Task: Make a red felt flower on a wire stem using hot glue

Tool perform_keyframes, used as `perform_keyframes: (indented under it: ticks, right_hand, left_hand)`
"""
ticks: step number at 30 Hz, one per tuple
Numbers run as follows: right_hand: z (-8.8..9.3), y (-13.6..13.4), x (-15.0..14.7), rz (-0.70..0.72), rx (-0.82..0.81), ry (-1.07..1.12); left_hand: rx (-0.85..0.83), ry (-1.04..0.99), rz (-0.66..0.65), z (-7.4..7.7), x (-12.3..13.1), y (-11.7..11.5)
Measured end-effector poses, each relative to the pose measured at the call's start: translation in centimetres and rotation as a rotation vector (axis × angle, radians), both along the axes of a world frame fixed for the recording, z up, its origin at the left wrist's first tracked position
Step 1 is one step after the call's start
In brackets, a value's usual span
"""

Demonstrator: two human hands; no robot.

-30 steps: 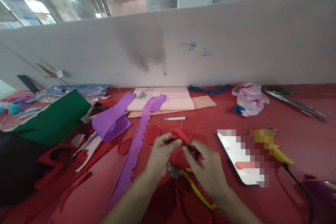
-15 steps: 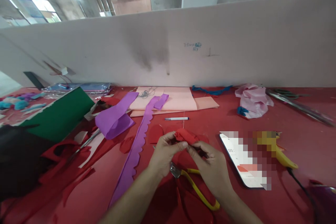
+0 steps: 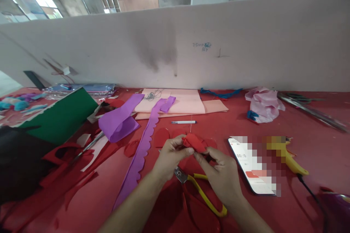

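Observation:
My left hand [image 3: 171,158] and my right hand [image 3: 222,169] meet above the middle of the table. Between their fingertips is a bunched red crepe-like piece [image 3: 194,142], folded somewhat like a rose. From its top rises a thin pale wire or thread [image 3: 190,123]. The fingers of both hands are closed on its lower edge, with the thumbs nearly touching. Below the hands lies a metal-headed hand tool with yellow handles [image 3: 206,198], partly covered by my right hand. Red cut petals [image 3: 162,138] lie on the table just beyond my left hand.
A scalloped purple strip [image 3: 139,153] runs left of my hands. Behind are a white pen [image 3: 183,122] and peach sheets [image 3: 183,100]. To the right lie a phone [image 3: 250,167] and a yellow glue gun [image 3: 292,162] with its cord. A green board [image 3: 60,116] leans left.
The red piece has turned slightly in my fingers, so more of its folded side faces me. Both hands stay almost in place, and the view has shifted a little.

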State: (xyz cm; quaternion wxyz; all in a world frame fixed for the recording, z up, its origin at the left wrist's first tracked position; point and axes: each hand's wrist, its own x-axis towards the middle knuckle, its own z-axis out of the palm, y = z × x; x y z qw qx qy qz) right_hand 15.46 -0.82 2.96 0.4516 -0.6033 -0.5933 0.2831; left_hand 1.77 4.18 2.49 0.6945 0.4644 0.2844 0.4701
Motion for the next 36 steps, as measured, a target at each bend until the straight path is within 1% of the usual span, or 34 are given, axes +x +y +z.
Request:
perform_keyframes:
  ticks: [2, 5, 9, 11, 14, 17, 21, 26, 32, 36]
  right_hand:
    - [0.1, 0.1, -0.1, -0.001, -0.026, 0.032]
    - [0.2, 0.1, -0.2, -0.020, -0.036, 0.074]
    - [0.3, 0.2, -0.4, 0.015, -0.055, 0.167]
    - [0.2, 0.3, -0.4, 0.043, -0.040, 0.230]
    - [0.1, 0.4, -0.3, 0.033, -0.043, 0.296]
    - [0.0, 0.5, -0.2, -0.006, -0.108, 0.315]
    - [0.0, 0.6, -0.3, 0.028, -0.126, 0.367]
    - [-0.1, 0.7, -0.3, 0.051, -0.151, 0.401]
    - [-0.5, 0.7, -0.3, 0.087, -0.158, 0.475]
    - [-0.4, 0.6, -0.4, 0.101, -0.159, 0.496]
  left_hand:
    - [-0.062, -0.058, 0.004, -0.2, 0.2, 0.0]
    - [-0.121, -0.113, 0.058, -0.5, 0.5, 0.0]
    - [-0.155, -0.107, 0.103, -1.0, 0.5, 0.1]
    - [-0.185, -0.110, 0.111, -1.1, 0.4, 0.1]
    - [-0.209, -0.118, 0.118, -1.1, 0.4, 0.1]
    - [-0.228, -0.147, 0.107, -1.0, 0.5, 0.0]
    - [-0.265, -0.218, 0.069, -0.9, 0.7, -0.1]
    - [-0.271, -0.227, 0.035, -0.9, 0.6, -0.1]
    - [-0.300, -0.255, 0.045, -1.0, 0.8, -0.1]
    - [-0.298, -0.250, 0.096, -0.6, 1.1, -0.2]
